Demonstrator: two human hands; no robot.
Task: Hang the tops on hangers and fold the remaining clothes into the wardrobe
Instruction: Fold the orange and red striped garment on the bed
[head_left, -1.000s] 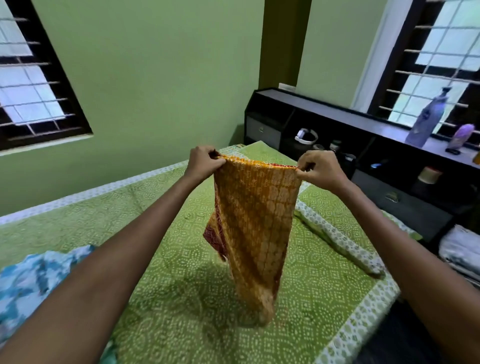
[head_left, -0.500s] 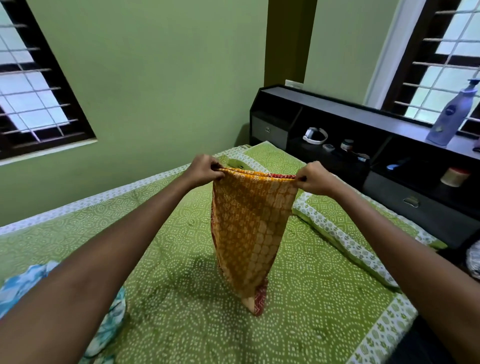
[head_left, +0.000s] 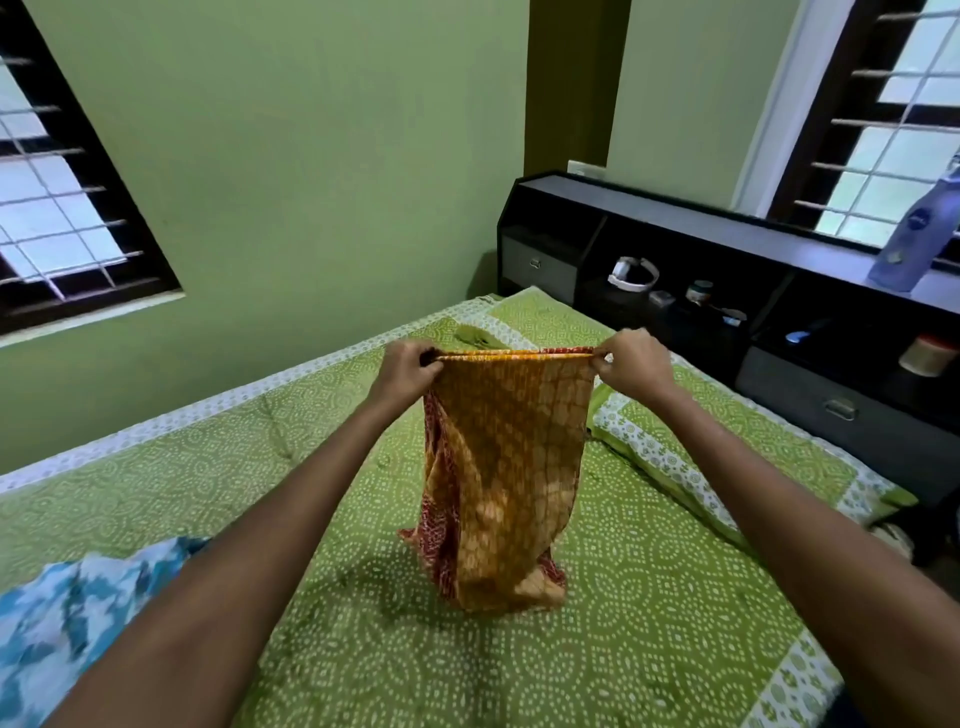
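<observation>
Orange-and-red patterned cloth (head_left: 504, 478) hangs mid-fold above the green dotted bedspread (head_left: 649, 623), its top edge pinched taut between left hand (head_left: 405, 371) and right hand (head_left: 634, 364). A blue-and-white garment (head_left: 78, 613) lies unfolded nearer the person; no wardrobe or hangers visible.

The blue and white garment (head_left: 78, 613) at the lower left runs off the left edge, so its kind cannot be told. The fingertips of the left hand (head_left: 405, 371) and right hand (head_left: 631, 364) are tucked behind the top hem of the orange cloth (head_left: 504, 467), and the cloth's folds hide its far layers and shape. The bottle (head_left: 917, 234) on the headboard shelf (head_left: 727, 234) is cut by the right edge and its label is blurred. Small items (head_left: 698, 293) in the shelf's dark compartments are too small to name. Both windows run out of frame.
</observation>
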